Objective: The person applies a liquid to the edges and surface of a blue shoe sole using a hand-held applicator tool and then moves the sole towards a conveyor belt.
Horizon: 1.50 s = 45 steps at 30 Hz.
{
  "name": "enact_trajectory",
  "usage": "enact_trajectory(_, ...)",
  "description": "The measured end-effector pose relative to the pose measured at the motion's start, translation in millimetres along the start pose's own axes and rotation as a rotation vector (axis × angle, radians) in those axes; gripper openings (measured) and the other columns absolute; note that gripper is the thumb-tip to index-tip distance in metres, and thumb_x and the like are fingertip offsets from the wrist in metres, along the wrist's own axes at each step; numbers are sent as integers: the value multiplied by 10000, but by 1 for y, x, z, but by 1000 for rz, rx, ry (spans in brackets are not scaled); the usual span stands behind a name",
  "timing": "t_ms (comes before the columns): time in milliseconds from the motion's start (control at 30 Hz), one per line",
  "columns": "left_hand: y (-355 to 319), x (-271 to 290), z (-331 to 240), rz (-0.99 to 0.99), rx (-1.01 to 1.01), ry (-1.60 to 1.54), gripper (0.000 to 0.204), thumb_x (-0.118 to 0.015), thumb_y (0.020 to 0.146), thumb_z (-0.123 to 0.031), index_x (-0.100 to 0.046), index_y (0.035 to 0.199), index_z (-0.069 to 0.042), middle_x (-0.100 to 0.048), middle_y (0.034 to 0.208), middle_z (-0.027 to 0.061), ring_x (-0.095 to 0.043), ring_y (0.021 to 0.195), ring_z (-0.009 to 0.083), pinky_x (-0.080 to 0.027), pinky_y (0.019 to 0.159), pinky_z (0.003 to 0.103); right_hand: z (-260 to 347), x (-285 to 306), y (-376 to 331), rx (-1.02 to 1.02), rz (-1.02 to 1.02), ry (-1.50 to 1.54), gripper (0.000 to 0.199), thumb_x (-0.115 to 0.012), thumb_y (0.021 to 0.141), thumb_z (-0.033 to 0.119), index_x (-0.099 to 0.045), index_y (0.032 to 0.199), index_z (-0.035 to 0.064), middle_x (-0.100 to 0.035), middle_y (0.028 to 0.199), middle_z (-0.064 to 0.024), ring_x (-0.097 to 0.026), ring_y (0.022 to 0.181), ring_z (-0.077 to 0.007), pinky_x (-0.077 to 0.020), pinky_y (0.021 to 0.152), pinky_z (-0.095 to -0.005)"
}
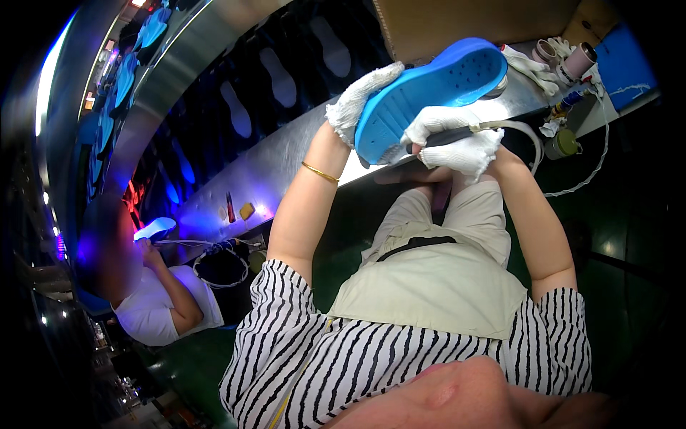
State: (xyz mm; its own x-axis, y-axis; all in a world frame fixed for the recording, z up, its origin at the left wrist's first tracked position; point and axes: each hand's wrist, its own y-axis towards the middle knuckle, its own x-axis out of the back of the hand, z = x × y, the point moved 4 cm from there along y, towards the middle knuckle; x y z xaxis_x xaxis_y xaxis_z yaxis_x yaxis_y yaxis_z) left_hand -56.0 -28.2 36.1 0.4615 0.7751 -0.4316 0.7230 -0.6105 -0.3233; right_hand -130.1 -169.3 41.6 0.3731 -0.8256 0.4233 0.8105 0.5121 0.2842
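Note:
My left hand (366,99), in a white knit glove, is closed on the outer edge of a blue shoe sole (407,107). The sole is tilted with its inner, ribbed side facing me, and small holes dot its heel end. My gloved right hand (457,146) grips a dark-handled brush (449,136) with a pale hose (525,130) running off to the right. The brush's tip lies over the near, toe end of the sole; whether it touches cannot be made out.
A metal bench edge (286,154) runs along a conveyor carrying dark shoe parts and pale insoles (277,77). Thread-like spools (576,61), white gloves (530,70) and a small green pot (563,144) sit at right. At left, a co-worker (168,300) holds another sole (155,229).

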Motion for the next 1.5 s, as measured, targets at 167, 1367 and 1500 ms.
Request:
enact_trajectory(167,0,-8,2,74,-3,56,470,-635,810,-409,-613,1089,-31,-645,998,151,-641,814,216,-544,712,323,-3,11,-1,49,55,111,173,-674,677,149,-604,815,74,-595,844,-60,-586,810,-210,-471,793,-290)
enact_trajectory(1367,-12,3,48,211,-282,-697,681,-358,877,-557,-405,1307,-31,-507,1233,190,-539,1062,325,-433,944,435,32,-3,-3,91,-552,120,97,-593,771,-47,-590,860,-9,-611,816,-60,-583,777,-108,-474,712,-248)
enact_trajectory(1500,-5,4,53,272,-345,-696,682,-337,889,-553,-390,1316,-24,-491,1264,179,-516,1098,319,-390,992,441,66,-19,2,320,-416,-175,148,-625,661,-42,-599,790,24,-602,744,-102,-595,677,-212,-475,650,-286)
